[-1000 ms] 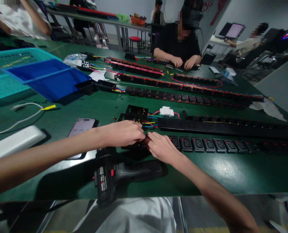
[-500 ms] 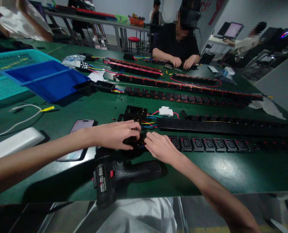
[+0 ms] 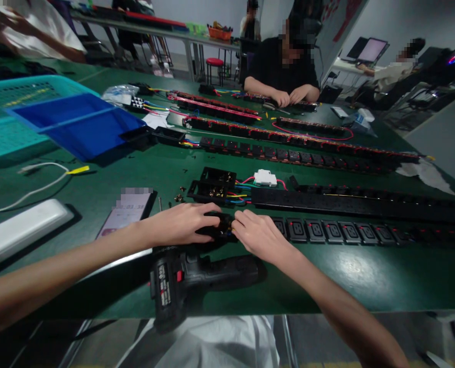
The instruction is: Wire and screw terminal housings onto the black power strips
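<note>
My left hand (image 3: 179, 224) had shifted and curled closer around the one black connector housing (image 3: 220, 228), which lay at the bench's near edge; my right hand (image 3: 260, 236) touched its end, its grip unclear, just beyond the one cordless drill (image 3: 197, 276).

Left hand (image 3: 179, 224), right hand (image 3: 260, 236) — both on a black housing (image 3: 218, 228).

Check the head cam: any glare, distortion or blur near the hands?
Head view: wide-angle distortion bows the bench edge; glare sits on the bench right of the right hand; left hand looks fairly sharp, no obvious motion blur; phone screen is partly pixelated.
</note>
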### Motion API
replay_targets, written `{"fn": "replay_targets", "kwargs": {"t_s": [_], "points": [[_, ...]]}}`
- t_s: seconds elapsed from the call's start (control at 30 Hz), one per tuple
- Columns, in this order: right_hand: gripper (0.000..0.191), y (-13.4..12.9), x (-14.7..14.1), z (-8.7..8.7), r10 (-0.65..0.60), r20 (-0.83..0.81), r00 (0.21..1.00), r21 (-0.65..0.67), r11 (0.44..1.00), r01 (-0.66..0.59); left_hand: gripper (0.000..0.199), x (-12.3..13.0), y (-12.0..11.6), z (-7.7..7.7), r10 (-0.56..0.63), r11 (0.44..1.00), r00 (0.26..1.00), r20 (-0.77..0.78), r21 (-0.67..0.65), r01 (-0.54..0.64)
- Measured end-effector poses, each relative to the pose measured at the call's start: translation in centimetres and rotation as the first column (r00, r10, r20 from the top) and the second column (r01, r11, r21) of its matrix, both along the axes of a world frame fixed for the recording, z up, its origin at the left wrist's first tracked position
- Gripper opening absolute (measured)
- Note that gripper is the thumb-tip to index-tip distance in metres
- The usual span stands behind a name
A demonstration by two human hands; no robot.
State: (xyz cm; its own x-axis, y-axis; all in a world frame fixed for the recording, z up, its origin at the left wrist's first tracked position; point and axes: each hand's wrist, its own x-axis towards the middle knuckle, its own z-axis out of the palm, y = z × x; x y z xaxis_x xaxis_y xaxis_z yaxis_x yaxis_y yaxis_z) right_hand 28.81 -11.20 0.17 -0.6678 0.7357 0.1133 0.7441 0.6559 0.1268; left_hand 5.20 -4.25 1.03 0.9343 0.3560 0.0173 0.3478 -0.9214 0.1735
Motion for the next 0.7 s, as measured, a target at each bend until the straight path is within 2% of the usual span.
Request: {"fn": "replay_targets", "kwargs": {"t_s": [0.2,0.5,0.7], "points": [[0.008,-0.03,-0.10,0.04,0.002,0.016,1.000,0.011,1.000,-0.002,0.020,-0.02,-0.57,-0.53,0.052,0.999,0.998,0.022,0.010,-0.052],[0.007,0.19,-0.27,-0.19,-0.005,-0.003,1.000,-0.030,1.000,0.005,0.019,0.21,-0.36,-0.79,0.027,0.999,0.996,0.080,-0.035,-0.024],[0.007,0.27,-0.30,-0.11,-0.010,-0.007,1.000,-0.062,0.998,0.010,0.021,0.26,0.04,-0.72,0.017,0.998,0.998,0.054,-0.067,-0.013]]}}
